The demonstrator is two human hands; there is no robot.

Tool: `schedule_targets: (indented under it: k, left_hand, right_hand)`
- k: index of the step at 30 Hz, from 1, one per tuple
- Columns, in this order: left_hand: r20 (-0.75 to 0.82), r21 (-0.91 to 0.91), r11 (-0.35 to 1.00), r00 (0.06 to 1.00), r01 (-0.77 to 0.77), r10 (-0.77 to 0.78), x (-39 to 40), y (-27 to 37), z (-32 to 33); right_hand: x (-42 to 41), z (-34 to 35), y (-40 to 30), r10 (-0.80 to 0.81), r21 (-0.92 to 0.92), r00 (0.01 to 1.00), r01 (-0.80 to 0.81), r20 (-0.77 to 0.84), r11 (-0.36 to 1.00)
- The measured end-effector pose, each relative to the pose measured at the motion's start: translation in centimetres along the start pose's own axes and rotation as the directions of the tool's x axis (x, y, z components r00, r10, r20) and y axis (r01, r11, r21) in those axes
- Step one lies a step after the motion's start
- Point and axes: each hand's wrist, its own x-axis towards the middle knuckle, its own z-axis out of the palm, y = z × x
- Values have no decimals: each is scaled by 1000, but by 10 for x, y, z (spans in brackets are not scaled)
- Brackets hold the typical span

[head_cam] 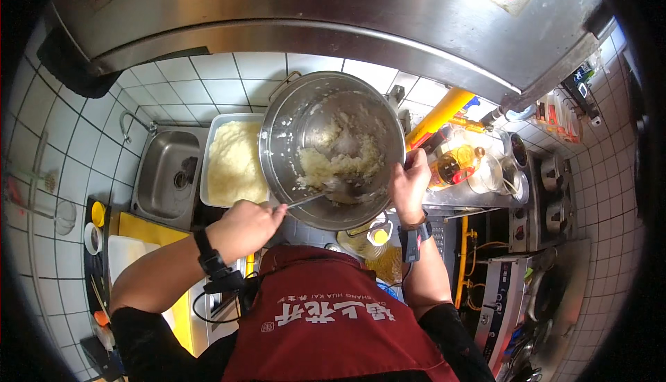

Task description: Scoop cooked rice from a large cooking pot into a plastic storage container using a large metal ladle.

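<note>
A large stainless steel pot (291, 195) is tilted so that its inside faces me. Pale, crumbly mash, perhaps rice or potato, (341, 166) clings to its bottom and walls. My left hand (257, 226) grips the handle of a metal spoon or ladle (307, 200), whose head is in the mash at the pot's near side. With the thumb over the rim, my right hand (411, 182) holds the pot's right edge. Left of the pot, partly behind its rim, a white plastic tub (205, 182) is filled with similar pale mash (234, 163).
A steel sink (166, 174) with a tap lies at the left. On the right counter stand an oil or sauce bottle (452, 166) and several jars. A yellow pipe (437, 117) slants behind the pot. The steel range hood (312, 7) overhangs the far side; a capped jug (380, 236) sits below.
</note>
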Motion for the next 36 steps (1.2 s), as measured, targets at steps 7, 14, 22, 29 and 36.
schedule_targets:
  k: [7,14,22,29,36]
  left_hand:
    - [-200,-399,905,948,151,-246,-56,-20,22]
    - [-433,-516,842,801,156,-414,23,-3,39]
    - [-266,-308,946,945,102,-188,-26,-4,41]
    - [-340,-465,875,885,137,-319,-5,3,16]
    - [-254,-358,927,944,109,-209,-15,17,44]
  right_hand:
    - [-1,2,-1,64,-10,998,-64,13,998]
    - [-1,1,4,17,-18,1000,-17,3,1000]
    - [-1,2,-24,9,-11,1000,-9,-23,1000]
    - [1,2,-14,-9,-13,1000,9,2,1000]
    - [5,3,-14,-11,-46,999,10,-30,999]
